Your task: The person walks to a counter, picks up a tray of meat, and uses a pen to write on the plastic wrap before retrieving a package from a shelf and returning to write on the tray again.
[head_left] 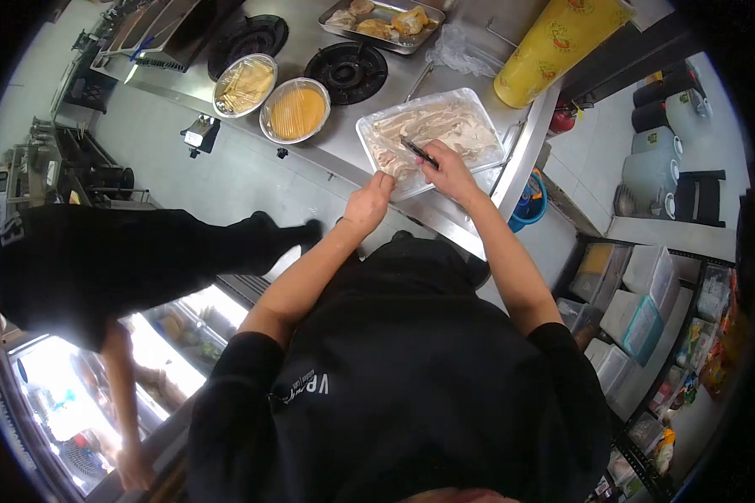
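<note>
- The person in black is leaning over the steel counter point(344, 147), both hands working at a clear plastic tray point(373, 134) of pale raw meat strips point(445, 126).
- The right hand point(449, 172) is closing around a dark, thin tool point(419, 153), probably a knife or a pair of tongs; I cannot tell which. Its long axis is running from the fingers up and to the left, its tip lying over the meat.
- The left hand point(369, 201) is resting at the tray's near left corner, fingers curled, touching the edge or the meat just inside it; whether it is pinching anything I cannot tell.
- The meat is lying just beyond both hands, away from the body. The right hand is the nearer one, already over the tray, while the left is sitting at the rim.
- Two bowls covered in film point(268, 96) are standing to the left of the tray, near a burner point(346, 71), and a metal pan of fried pieces point(382, 23) is sitting further back.
- Another person in black point(101, 260) is bending into an open, lit fridge point(67, 394) on the left, well apart from the tray.
</note>
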